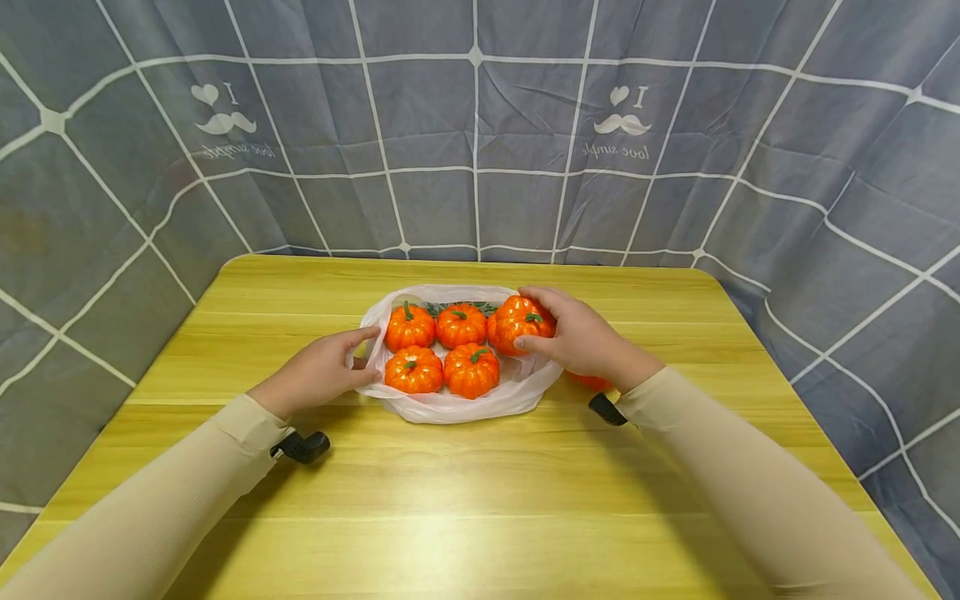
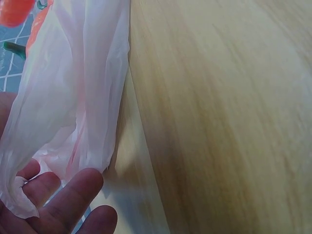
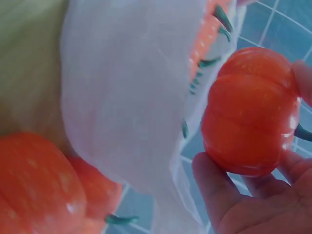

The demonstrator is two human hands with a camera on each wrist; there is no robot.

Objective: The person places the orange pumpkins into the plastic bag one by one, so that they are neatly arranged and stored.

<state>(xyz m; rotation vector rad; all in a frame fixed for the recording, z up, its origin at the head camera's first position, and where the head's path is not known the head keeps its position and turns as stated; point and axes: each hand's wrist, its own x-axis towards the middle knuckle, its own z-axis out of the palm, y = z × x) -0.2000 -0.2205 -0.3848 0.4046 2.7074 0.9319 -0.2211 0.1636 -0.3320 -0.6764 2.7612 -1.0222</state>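
A white plastic bag (image 1: pixel 457 408) lies with its mouth spread wide in the middle of the table. Several small orange toy pumpkins (image 1: pixel 414 372) with green stems sit inside it. At the bag's left rim, my left hand (image 1: pixel 322 368) holds the thin plastic (image 2: pixel 92 73) between thumb and fingers. My right hand (image 1: pixel 588 337) grips another toy pumpkin (image 1: pixel 517 321) above the bag's right side; in the right wrist view this pumpkin (image 3: pixel 251 112) is apart from the bag, with fingers and thumb around it.
More orange pumpkins (image 3: pixel 39 185) stand on the table just outside the bag's right side, mostly hidden under my right wrist in the head view. The wooden table (image 1: pixel 450 500) reaches back to a grey checked curtain (image 1: pixel 435 117), which also hangs along both sides.
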